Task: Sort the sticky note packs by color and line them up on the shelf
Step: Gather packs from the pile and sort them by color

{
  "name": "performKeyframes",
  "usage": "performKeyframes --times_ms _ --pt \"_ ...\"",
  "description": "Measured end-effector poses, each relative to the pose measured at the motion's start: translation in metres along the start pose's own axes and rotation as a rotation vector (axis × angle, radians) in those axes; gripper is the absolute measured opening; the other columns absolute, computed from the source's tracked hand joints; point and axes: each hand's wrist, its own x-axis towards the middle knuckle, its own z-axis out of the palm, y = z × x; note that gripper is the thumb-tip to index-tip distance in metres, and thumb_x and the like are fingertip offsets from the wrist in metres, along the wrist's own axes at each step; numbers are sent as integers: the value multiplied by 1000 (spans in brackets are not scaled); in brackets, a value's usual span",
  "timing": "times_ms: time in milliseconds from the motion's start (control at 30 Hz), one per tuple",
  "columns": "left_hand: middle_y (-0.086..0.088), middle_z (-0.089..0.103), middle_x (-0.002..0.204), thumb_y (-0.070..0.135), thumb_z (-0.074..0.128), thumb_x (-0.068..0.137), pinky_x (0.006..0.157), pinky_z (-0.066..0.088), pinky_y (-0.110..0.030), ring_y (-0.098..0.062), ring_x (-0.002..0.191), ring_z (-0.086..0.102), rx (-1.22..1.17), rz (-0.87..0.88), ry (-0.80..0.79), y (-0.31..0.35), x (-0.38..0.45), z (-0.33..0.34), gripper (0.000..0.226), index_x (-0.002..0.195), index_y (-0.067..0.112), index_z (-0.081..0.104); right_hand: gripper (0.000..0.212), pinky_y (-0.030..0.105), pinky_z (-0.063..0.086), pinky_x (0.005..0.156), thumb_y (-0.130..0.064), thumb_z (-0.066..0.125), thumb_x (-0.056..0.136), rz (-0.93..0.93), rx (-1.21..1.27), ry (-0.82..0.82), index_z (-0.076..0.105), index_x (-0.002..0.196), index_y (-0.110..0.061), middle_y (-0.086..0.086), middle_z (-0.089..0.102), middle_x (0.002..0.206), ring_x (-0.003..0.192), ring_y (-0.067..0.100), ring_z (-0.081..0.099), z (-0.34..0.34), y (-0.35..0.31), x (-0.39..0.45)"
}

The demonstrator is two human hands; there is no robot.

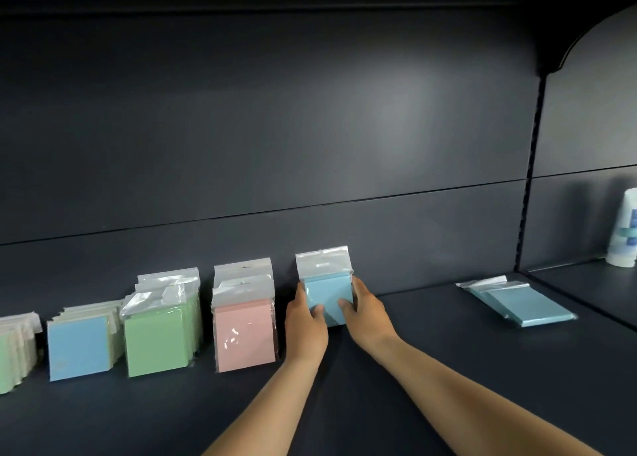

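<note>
Blue pack [325,299]: upright near the shelf [431,345] back edge, between both hands.
Left hand [305,321]: grips its left side.
Right hand [365,312]: grips its right side.

You are standing at a shop display, by the look of the dark metal shelf [431,352] with its flat back panel [275,128] and the slotted upright [529,180] that divides one bay from the next. Bagged sticky note packs [244,331] with punched hang tabs stand in rows like stock, and wrapped cups [625,228] sit in the neighbouring bay.
</note>
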Motion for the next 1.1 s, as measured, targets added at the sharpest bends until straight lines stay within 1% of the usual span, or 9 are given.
performKeyframes --times_ms 100,167,267,367,433,567,867,1000,1100 --pt "-13 35 143 21 44 97 108 29 -30 -24 131 36 216 19 49 11 -15 -6 58 148 6 21 54 24 38 97 -18 50 95 -25 -123 -23 30 145 -17 2 46 135 125 18 46 -13 -1 -6" --pt "-12 30 146 26 43 98 110 22 -27 -23 135 28 394 123 65 24 -33 -10 58 147 3 21 62 25 31 105 -20 53 94 -73 -224 -2 23 148 -14 3 34 143 133 20 37 -37 1 -14" --pt "-9 25 149 29 40 98 112 15 -24 -23 139 21 586 251 -35 53 -48 -9 53 144 6 28 58 27 28 107 -25 57 91 -199 -456 16 33 142 -14 6 38 138 131 25 36 -90 11 -21" --pt "-8 31 145 36 44 96 112 20 -29 -23 138 23 697 280 -182 94 -51 6 50 139 11 38 59 30 28 109 -40 58 88 -222 -705 -57 40 139 -15 6 43 137 130 26 34 -155 24 -23" --pt "-7 34 143 41 46 95 111 26 -32 -23 136 26 776 264 -297 122 -55 21 52 138 14 41 61 34 34 106 -49 58 86 -193 -817 -155 44 134 -14 7 47 134 128 27 37 -199 30 -23" --pt "-7 38 141 46 47 93 107 32 -34 -25 134 31 912 225 -409 172 -67 58 54 136 15 44 60 37 39 101 -53 58 85 -161 -976 -305 50 126 -10 10 51 129 122 29 42 -280 42 -21" --pt "-8 41 140 43 48 93 100 36 -36 -27 131 36 940 125 -438 234 -100 155 51 134 12 45 64 36 40 99 -53 58 85 -238 -976 -411 44 132 -12 11 48 127 123 28 39 -366 86 -19" --pt "-7 53 128 38 52 91 89 42 -31 -25 115 52 886 69 -408 237 -104 181 44 125 10 51 54 32 42 90 -48 59 86 -258 -829 -372 49 125 -12 9 52 120 114 23 45 -377 99 -17" --pt "-4 59 107 38 56 89 71 40 -26 -22 96 57 704 -39 -345 229 -104 196 36 112 11 56 47 29 42 85 -42 61 87 -196 -603 -312 52 121 -12 5 55 119 107 20 52 -372 110 -18"
